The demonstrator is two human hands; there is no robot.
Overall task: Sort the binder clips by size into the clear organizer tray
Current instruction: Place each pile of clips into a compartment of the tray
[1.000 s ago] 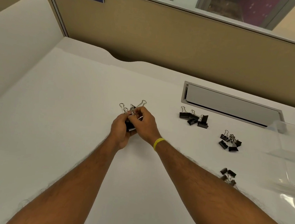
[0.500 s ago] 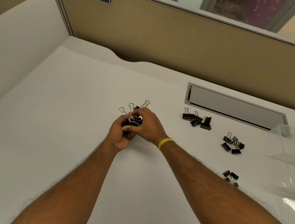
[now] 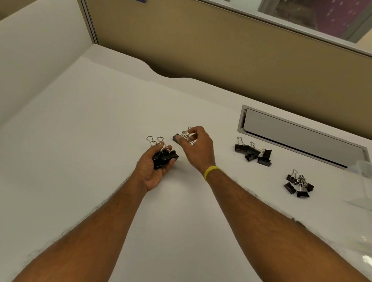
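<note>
Head view — white desk (image 3: 89, 155) with binder clips (image 3: 252, 152), tan partition (image 3: 210, 53) behind

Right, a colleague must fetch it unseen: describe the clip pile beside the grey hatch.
Find the grey hatch sunk into the white desk. Before its left end lies a clip pile. Its clips are larger than those in the second pile toward the clear tray.

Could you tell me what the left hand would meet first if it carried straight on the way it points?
Probably the binder clip pinched by the right hand, just beyond the left hand and its own clips; relative height is unclear.
</note>
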